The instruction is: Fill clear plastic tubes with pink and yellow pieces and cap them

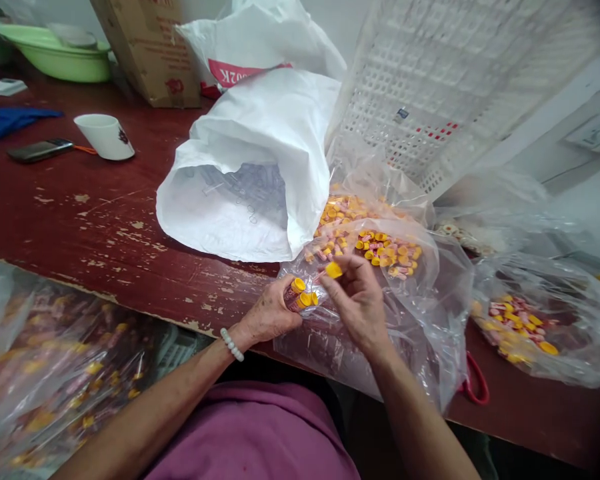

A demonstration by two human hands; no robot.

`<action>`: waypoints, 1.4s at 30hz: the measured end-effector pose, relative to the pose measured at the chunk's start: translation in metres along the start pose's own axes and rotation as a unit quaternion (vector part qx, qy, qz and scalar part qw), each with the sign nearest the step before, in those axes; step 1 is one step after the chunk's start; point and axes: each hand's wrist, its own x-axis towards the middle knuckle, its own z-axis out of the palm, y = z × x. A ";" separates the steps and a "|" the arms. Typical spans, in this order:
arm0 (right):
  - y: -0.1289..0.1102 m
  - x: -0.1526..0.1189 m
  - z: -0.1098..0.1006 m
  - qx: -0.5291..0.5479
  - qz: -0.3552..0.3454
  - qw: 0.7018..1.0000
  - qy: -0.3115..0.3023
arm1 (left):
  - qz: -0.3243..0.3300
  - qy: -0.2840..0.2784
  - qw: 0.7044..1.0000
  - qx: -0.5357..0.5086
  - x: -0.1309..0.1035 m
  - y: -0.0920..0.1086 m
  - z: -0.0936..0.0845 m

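My left hand [275,308] is closed around several small printed tubes with yellow tops [299,288], held together near the table's front edge. Between the thumb and fingers of my right hand [359,300] is a yellow cap with a thin pinkish stem [334,270], just right of the tubes and apart from them. Behind my right hand, an open clear plastic bag [430,293] holds a heap of yellow and pink pieces [387,250]. A white sack [230,240] lies with its mouth toward me, and clear, greyish plastic pieces [257,190] show inside.
A white perforated crate [380,93] leans behind the bags. Another clear bag [570,333] of yellow and pink pieces lies right. A white cup [103,137], a phone [40,151], a green basin [55,57] and a carton [155,60] stand left. Bagged capped tubes [75,367] sit below the table edge.
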 end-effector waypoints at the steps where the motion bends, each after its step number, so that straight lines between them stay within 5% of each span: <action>1: -0.004 -0.008 0.010 0.001 -0.001 1.000 -0.017 | 0.002 -0.003 1.000 0.009 0.000 0.001 0.001; 5: -0.007 -0.022 0.023 -0.078 -0.030 0.995 -0.051 | 0.012 -0.002 1.000 0.011 -0.001 0.005 0.001; 12: -0.013 -0.021 0.008 -0.176 -0.124 0.975 -0.059 | 0.009 0.015 1.000 0.010 -0.003 0.001 -0.001; 16: -0.011 -0.026 0.010 -0.276 -0.176 0.934 -0.144 | 0.018 0.003 0.999 -0.043 -0.005 -0.005 0.001; 19: -0.010 -0.026 0.009 -0.264 -0.164 0.931 -0.190 | -0.011 0.008 0.995 -0.099 -0.007 -0.004 0.000; 23: -0.011 -0.021 0.007 -0.236 -0.170 0.949 -0.125 | -0.099 0.023 0.970 -0.221 -0.009 0.005 -0.005; 25: -0.009 -0.020 0.013 -0.275 -0.194 0.935 -0.110 | -0.125 0.017 0.949 -0.288 -0.010 0.006 -0.007; 29: 0.000 -0.023 0.039 -0.342 -0.247 0.890 -0.174 | -0.114 0.005 0.920 -0.376 -0.014 0.006 -0.007; 36: 0.003 -0.021 0.062 -0.312 -0.336 0.865 -0.205 | -0.174 0.010 0.871 -0.460 -0.036 0.011 -0.014; 42: -0.007 -0.019 0.111 -0.234 -0.371 0.861 -0.258 | -0.150 0.113 0.873 -0.450 -0.070 0.008 -0.058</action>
